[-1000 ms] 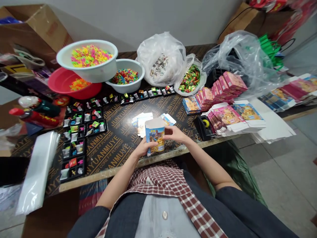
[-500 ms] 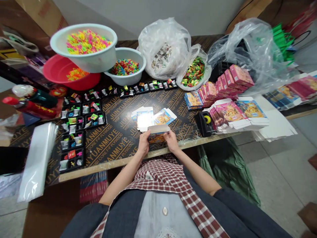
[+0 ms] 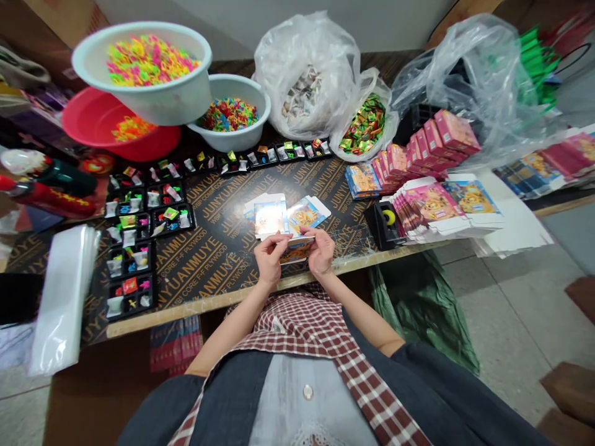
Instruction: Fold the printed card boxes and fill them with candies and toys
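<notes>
Between my hands, near the table's front edge, is a small blue printed box (image 3: 294, 251). My left hand (image 3: 270, 257) is closed on its left side, with the fingertips at the top flap. At the right side my right hand (image 3: 320, 250) grips the same box, its fingers curled at the flap. Just beyond lie flat blue-and-white cartons (image 3: 270, 218), and another printed carton (image 3: 307, 212) sits slanted beside them.
Black trays (image 3: 173, 218) of small toys line the left and back. Behind are a pale basin (image 3: 144, 71), a red basin (image 3: 83, 124) and a plastic bag (image 3: 307, 68). A tape dispenser (image 3: 382, 226), pink boxes (image 3: 437, 145) and flat cartons (image 3: 432, 204) are at right.
The box's raised flap has come down toward the box top. The fingers of both my hands have moved inward over the flap. The view has shifted slightly.
</notes>
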Demonstrator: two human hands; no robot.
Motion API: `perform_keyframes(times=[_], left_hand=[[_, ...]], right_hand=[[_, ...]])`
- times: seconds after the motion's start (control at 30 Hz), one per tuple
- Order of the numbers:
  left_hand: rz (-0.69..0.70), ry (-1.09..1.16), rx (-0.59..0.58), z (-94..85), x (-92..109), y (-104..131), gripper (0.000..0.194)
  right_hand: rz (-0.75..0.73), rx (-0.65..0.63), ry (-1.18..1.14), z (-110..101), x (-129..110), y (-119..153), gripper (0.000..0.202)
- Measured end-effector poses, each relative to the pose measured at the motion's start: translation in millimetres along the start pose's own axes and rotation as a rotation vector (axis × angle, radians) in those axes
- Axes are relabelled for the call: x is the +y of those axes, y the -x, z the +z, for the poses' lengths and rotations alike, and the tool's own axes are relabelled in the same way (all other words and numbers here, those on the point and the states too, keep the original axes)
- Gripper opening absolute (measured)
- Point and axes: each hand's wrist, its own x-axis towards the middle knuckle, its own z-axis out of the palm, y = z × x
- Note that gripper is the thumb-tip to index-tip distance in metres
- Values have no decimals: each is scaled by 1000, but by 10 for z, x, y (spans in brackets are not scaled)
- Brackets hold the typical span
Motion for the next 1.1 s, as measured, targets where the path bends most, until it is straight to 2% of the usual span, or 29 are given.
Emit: perform_keyframes(times=[0.07,0.2,0.27,0.43,0.57,0.67,0.77,0.83,0.9,1.0,1.03,1.1], left_hand=[[-10,-78,-47,-64,21,8,11],[-94,-163,-140,-192,94,-29,31],[-86,-196,-184,-238,122,-49,31],[126,-405,-301,-424,84,-77,27],[287,-554,-420,-590,0,-109,22],[370,-661,-496,-565,-12,-155,19],[446,-847,-661,-412,33,-201,16],[517,-978,-719,-305,75,-217,14],[614,-1064,-684,-235,97,-228,21],[762,-1139,-621,-184,60,-243,33],[804,-1163,-632,-170,32,-244,37],[873,-1208,-683,-137,-32,-238,46]], right_hand=[[-3,-23,78,-30,-9,34,26],[-3,-104,159,-138,-59,69,27],[-17,-131,189,-182,-93,66,23],[-82,-281,279,-318,-135,4,20],[-268,-443,407,-483,-52,-73,17],[-424,-543,457,-525,27,-85,16],[-480,-563,552,-567,7,-62,18],[-475,-461,667,-711,-61,-71,25],[-452,-199,794,-1005,-135,-120,33],[-380,315,951,-1662,-206,-235,29],[-343,432,986,-1892,-213,-276,27],[-254,517,1020,-2286,-203,-358,26]])
